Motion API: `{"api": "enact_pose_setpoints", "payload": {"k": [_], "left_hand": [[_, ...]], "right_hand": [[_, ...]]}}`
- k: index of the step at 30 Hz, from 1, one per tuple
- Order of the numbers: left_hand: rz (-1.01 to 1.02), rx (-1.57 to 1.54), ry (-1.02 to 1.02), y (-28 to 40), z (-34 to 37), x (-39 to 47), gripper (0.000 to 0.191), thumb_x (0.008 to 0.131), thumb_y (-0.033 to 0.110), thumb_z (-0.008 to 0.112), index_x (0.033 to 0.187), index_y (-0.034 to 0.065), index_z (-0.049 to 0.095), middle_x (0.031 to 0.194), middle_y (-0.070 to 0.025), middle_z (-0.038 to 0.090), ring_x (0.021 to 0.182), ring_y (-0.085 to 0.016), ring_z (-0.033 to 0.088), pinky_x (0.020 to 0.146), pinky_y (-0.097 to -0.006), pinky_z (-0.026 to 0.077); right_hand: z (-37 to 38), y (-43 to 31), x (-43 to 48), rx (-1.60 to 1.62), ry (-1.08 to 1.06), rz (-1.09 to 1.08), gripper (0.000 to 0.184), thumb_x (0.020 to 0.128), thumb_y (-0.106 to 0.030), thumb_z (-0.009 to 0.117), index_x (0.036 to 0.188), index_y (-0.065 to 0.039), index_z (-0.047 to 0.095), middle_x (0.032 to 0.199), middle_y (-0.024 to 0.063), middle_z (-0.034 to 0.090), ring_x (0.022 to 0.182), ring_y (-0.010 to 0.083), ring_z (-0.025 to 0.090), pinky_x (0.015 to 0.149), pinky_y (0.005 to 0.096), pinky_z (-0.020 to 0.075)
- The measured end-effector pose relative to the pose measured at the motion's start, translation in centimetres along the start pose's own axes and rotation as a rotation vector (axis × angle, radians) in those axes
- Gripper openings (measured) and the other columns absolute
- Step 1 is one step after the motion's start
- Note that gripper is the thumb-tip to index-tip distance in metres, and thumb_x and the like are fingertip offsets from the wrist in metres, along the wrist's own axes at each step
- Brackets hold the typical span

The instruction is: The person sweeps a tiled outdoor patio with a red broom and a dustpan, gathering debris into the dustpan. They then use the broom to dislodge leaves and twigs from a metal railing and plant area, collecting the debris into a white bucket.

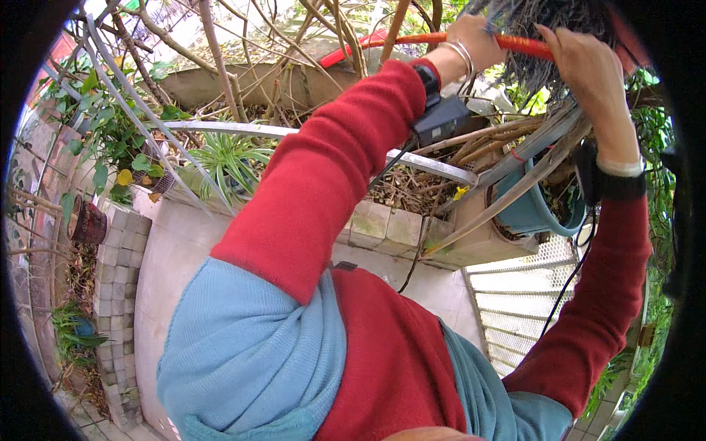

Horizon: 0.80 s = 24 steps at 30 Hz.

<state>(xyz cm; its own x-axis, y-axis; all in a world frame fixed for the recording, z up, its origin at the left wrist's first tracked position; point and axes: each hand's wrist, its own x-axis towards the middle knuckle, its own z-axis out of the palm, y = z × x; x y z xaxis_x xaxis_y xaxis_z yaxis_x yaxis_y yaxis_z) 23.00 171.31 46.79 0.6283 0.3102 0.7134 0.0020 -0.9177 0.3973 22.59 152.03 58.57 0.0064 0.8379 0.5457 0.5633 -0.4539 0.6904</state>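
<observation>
My left hand (477,47) is wrapped around a red-orange pole (416,38) at the top of the view. Further along the same pole, my right hand (587,74) grips near its right part. The pole runs left behind thin branches to a bright red end. Grey stringy fibres (532,25) hang behind and beside both hands, like those of a mop or duster; how they join the pole is hidden. A black device (444,118) with a cable sits by my left wrist, and another black band circles my right wrist.
Bare shrub branches (220,60) rise from a tiled planter (380,226). A spider plant (231,157), a curved metal bar (220,128), weathered wooden poles (513,190) and a blue pot (521,201) stand before me. A perforated metal panel (513,300) is at right.
</observation>
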Motion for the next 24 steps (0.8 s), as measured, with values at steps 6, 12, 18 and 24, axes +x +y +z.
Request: {"api": "enact_pose_setpoints", "payload": {"k": [6,12,18,24], "left_hand": [[0.176,0.141,-0.194,-2.8,1.1,-3.2,0.024,0.072,0.035,0.063,0.080,0.0135,0.071,0.080,-0.0114,0.068,0.077,-0.031,0.067,0.074,-0.0393,0.054],[0.053,0.175,-0.444,-5.6,3.8,-2.7,0.021,0.075,0.024,0.060,0.085,0.0092,0.070,0.087,-0.0141,0.069,0.084,-0.028,0.068,0.075,-0.0378,0.054],[-0.019,0.024,-0.139,1.1,1.0,-0.1,0.027,0.074,0.031,0.061,0.087,0.0099,0.072,0.083,-0.0178,0.068,0.080,-0.032,0.067,0.077,-0.0378,0.054],[0.161,-0.263,0.143,5.8,-2.3,-8.1,0.013,0.066,0.027,0.066,0.072,0.0149,0.069,0.063,-0.0104,0.063,0.062,-0.030,0.064,0.060,-0.0392,0.052]], "right_hand": [[1.2,-7.6,-3.3,0.011,-0.057,0.234,0.038,0.096,-0.036,0.044,0.072,-0.012,0.060,0.060,0.0100,0.062,0.056,0.0270,0.065,0.049,0.0385,0.0508],[9.7,-8.9,-4.4,0.119,0.053,0.148,0.032,0.094,-0.031,0.049,0.069,-0.013,0.057,0.057,0.0061,0.059,0.048,0.0246,0.060,0.043,0.0365,0.0478],[3.5,0.3,-1.9,0.124,0.096,-0.084,0.031,0.094,-0.031,0.049,0.073,-0.011,0.056,0.060,0.0098,0.057,0.054,0.0289,0.060,0.047,0.0399,0.0471],[-9.9,-2.7,-6.0,-0.064,-0.139,0.000,0.030,0.091,-0.032,0.056,0.071,-0.010,0.052,0.056,0.0091,0.052,0.048,0.0269,0.056,0.046,0.0388,0.0438]]}}
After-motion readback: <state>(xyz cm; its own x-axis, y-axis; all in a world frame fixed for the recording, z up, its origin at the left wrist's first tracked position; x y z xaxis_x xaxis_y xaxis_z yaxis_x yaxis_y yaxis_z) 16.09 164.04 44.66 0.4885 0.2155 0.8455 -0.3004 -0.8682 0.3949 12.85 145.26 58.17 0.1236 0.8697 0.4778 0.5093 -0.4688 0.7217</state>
